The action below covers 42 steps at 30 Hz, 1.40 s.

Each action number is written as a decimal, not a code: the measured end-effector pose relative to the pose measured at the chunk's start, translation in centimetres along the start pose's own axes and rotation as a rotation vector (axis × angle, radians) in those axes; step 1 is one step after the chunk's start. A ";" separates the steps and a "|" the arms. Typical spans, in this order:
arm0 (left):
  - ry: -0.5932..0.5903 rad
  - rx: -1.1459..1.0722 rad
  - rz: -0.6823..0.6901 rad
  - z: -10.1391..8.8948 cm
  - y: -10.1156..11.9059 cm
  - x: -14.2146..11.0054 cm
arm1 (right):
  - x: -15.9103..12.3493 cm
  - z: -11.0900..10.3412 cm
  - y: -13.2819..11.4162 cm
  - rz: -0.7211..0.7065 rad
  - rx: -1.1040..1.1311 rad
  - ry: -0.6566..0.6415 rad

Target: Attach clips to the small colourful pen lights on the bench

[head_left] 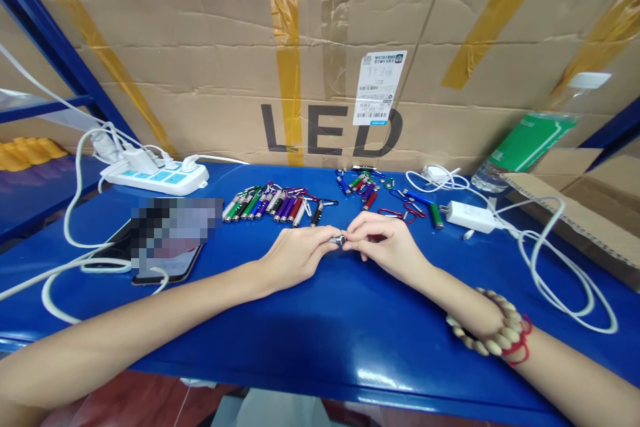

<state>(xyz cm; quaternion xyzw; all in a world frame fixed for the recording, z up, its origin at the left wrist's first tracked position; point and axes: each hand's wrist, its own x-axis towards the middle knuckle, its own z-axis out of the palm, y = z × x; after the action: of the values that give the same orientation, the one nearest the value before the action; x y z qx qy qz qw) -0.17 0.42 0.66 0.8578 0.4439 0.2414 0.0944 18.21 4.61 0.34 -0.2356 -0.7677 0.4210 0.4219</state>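
My left hand and my right hand meet at the middle of the blue table. Both pinch one small silver keychain flashlight between their fingertips. Behind the hands lies a row of several coloured mini flashlights side by side. A looser pile of more flashlights and carabiner clips sits to the right of that row. A beaded bracelet with a red cord is on my right wrist.
A white power strip with plugs sits at the back left, a phone on a white cable in front of it. A white charger and looped cable lie right. A cardboard box marked LED forms the back wall.
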 end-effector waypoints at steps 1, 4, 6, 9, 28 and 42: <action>-0.006 0.007 -0.001 0.0 0.0 0.0 | -0.1 0.0 0.0 -0.020 -0.027 -0.005; -0.025 0.001 0.005 0.0 -0.1 0.0 | -0.2 0.0 0.0 -0.084 -0.112 -0.011; -0.042 -0.007 0.013 0.0 -0.2 0.0 | -0.2 0.0 0.0 -0.125 -0.175 -0.008; -0.074 0.012 0.014 0.1 -0.3 -0.1 | -0.2 -0.1 0.0 -0.168 -0.262 -0.014; 0.041 0.055 0.090 0.6 -0.7 -0.2 | -0.4 0.4 -0.1 -0.010 -0.344 0.026; 0.102 0.042 0.084 0.7 -0.5 -0.3 | -0.2 1.1 -0.1 0.338 -0.049 0.034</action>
<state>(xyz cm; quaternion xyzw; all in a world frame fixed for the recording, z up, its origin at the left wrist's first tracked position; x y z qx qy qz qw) -0.36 0.47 -0.20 0.8640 0.4168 0.2792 0.0432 17.40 3.96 0.04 -0.3788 -0.7200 0.4630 0.3518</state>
